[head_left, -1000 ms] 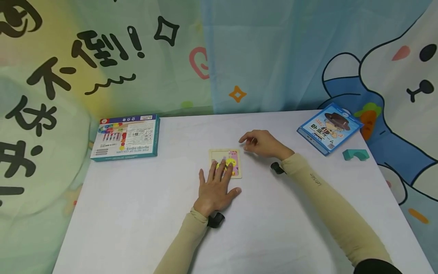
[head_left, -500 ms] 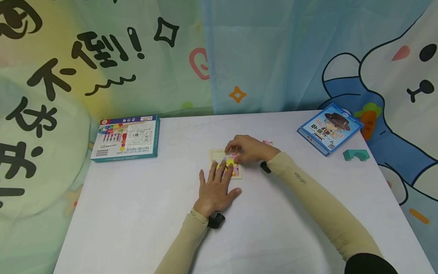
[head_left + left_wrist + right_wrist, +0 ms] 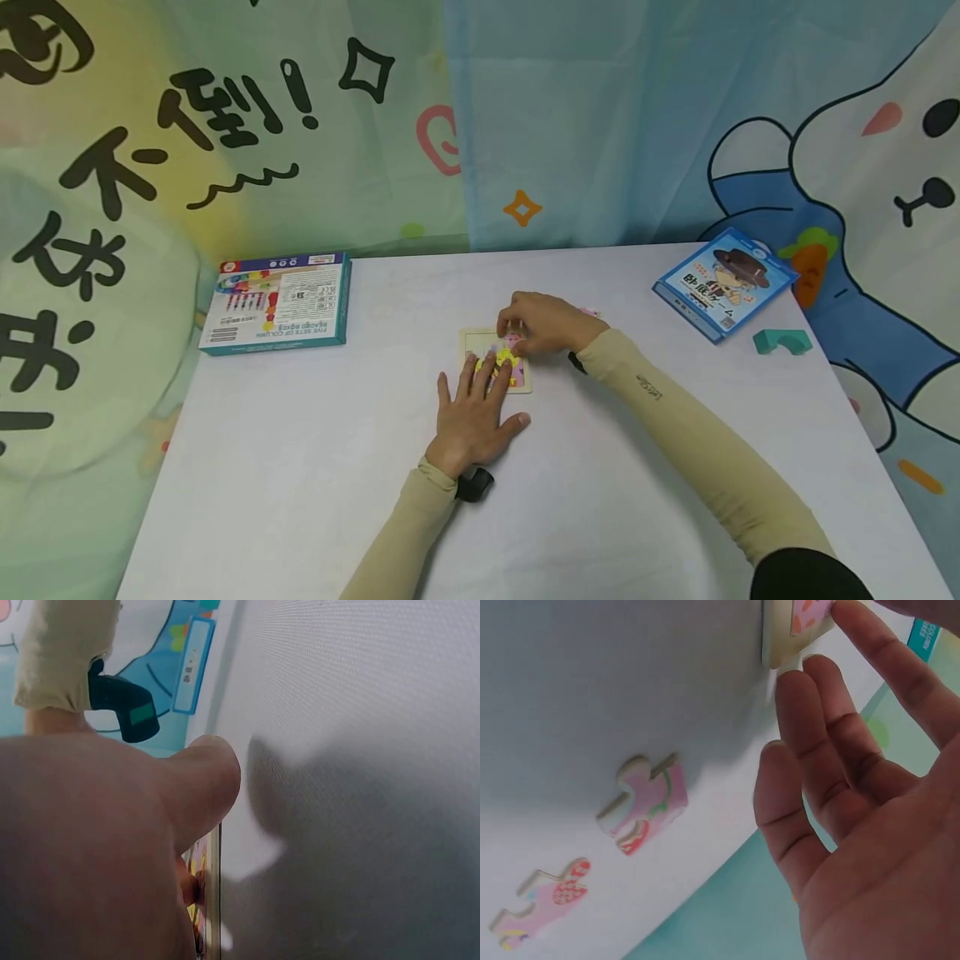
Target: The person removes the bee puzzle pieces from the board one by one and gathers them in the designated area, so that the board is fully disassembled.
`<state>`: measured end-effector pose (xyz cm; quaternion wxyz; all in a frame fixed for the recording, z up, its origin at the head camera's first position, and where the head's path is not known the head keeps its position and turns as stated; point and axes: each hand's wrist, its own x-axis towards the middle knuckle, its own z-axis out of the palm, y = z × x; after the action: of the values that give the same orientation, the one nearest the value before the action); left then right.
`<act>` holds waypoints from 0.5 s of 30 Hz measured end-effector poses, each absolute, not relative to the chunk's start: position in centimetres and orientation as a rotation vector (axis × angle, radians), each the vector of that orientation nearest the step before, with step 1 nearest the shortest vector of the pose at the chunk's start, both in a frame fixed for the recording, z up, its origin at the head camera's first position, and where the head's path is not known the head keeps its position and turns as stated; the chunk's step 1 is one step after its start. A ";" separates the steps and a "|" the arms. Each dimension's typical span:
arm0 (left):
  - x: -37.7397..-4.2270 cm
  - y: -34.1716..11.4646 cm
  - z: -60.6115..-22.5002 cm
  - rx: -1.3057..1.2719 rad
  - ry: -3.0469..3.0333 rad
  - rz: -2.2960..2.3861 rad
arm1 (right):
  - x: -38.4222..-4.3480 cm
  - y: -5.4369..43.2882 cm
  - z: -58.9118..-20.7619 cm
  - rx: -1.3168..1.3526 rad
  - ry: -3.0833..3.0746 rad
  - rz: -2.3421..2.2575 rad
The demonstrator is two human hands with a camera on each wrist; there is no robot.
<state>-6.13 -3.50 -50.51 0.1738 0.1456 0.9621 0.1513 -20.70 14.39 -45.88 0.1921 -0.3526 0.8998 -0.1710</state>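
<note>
A small wooden jigsaw tray, partly filled with pink and yellow pieces, lies mid-table. My left hand rests flat over its lower part, fingers spread and straight, hiding some of the picture. At the tray's upper right corner, my right hand has its thumb and index finger around a pink puzzle piece. The other fingers bend loosely beside the tray in the right wrist view. Two loose pieces, one with a green line and one with a red patch, lie on the table under that hand.
A white-and-teal box lies at the back left of the white table. A blue box sits at the back right, with a green arch block in front of it. A printed curtain hangs behind.
My right hand has moved left from beside the tray onto its upper right corner, uncovering a bit of a loose pink piece behind it. The left hand has stayed in place.
</note>
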 end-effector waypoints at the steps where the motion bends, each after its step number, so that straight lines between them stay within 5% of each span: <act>1: -6.1 -3.5 -50.5 0.413 2.729 0.430 | -20.7 14.3 -45.8 -0.991 2.531 -0.465; 15: -6.2 -3.6 -50.4 0.410 2.723 0.419 | -20.8 13.4 -46.0 -1.000 2.586 -0.348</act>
<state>-6.16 -3.58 -50.41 0.1770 0.1450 0.9621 0.1481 -20.79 13.44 -45.97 0.1728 -0.3526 0.9114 -0.1228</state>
